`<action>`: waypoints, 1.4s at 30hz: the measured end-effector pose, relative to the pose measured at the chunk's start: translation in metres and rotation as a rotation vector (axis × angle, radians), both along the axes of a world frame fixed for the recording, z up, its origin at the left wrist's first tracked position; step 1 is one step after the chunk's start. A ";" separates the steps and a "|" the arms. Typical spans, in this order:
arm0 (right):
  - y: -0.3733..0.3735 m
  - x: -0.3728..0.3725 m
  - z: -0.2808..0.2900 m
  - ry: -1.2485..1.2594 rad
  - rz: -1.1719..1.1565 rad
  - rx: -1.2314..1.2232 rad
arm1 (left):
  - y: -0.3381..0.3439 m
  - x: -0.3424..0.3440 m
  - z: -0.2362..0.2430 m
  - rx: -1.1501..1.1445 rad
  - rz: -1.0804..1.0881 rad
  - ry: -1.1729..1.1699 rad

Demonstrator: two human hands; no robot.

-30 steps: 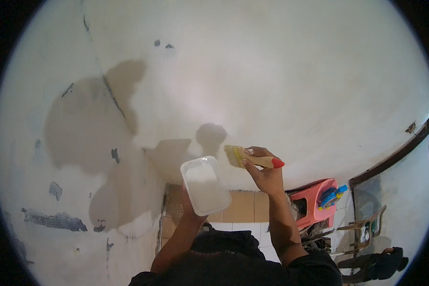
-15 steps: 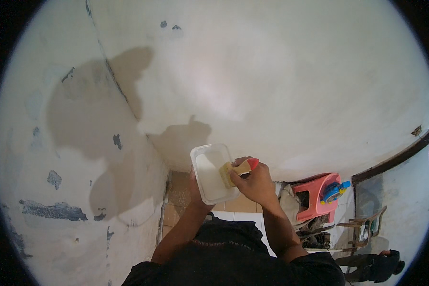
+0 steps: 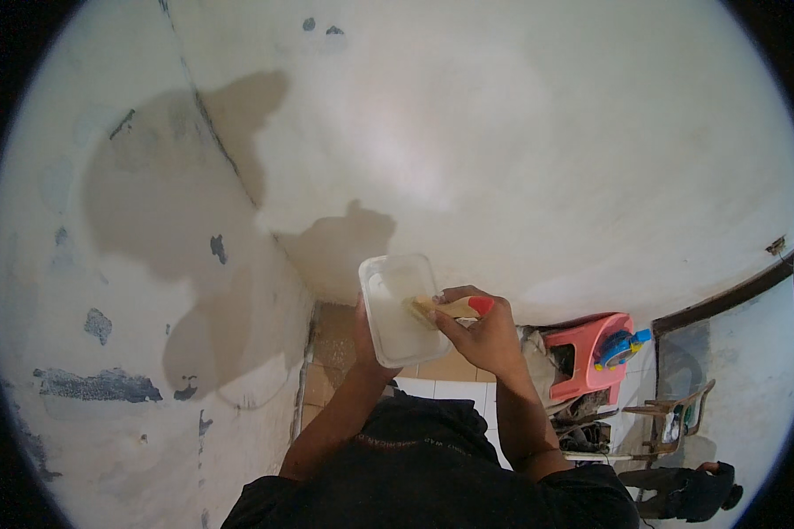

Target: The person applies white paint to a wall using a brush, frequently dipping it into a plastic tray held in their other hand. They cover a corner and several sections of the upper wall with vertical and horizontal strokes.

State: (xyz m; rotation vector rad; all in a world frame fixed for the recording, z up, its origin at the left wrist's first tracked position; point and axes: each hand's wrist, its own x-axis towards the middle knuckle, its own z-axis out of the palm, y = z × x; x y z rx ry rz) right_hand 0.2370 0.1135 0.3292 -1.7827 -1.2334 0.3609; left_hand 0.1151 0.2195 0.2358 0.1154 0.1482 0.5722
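My left hand (image 3: pixel 367 339) is wrapped round the side of a translucent white plastic tub (image 3: pixel 415 361), held up in front of my body. A pale, milky liquid (image 3: pixel 392 316) lies inside it. Between the bent fingers of my right hand (image 3: pixel 488 339) is a paintbrush (image 3: pixel 459 308) with a wooden handle and a red end. Its light bristles reach over the tub's right rim and point into the tub; whether they touch the liquid I cannot tell. Most of the left fingers are hidden behind the tub.
White walls meet in a corner; the left wall (image 3: pixel 150 309) has grey peeled patches. At right stand a pink plastic stool (image 3: pixel 582 375) with a blue-and-yellow object (image 3: pixel 622 350) on it and a wooden chair (image 3: pixel 679 419). Another person (image 3: pixel 701 492) is at lower right.
The tub and both hands sit slightly higher and further right in view. The brush has turned to a flatter angle, with its bristles lower inside the tub's right side.
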 end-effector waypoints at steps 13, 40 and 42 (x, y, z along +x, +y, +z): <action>-0.005 -0.026 -0.001 0.206 0.007 -0.139 | 0.004 -0.002 -0.019 0.081 -0.026 0.047; 0.043 -0.024 -0.018 0.326 -0.296 0.120 | -0.006 0.000 0.000 0.026 -0.039 0.075; 0.046 -0.023 -0.021 0.212 -0.285 0.093 | -0.009 0.001 0.000 0.035 -0.039 0.079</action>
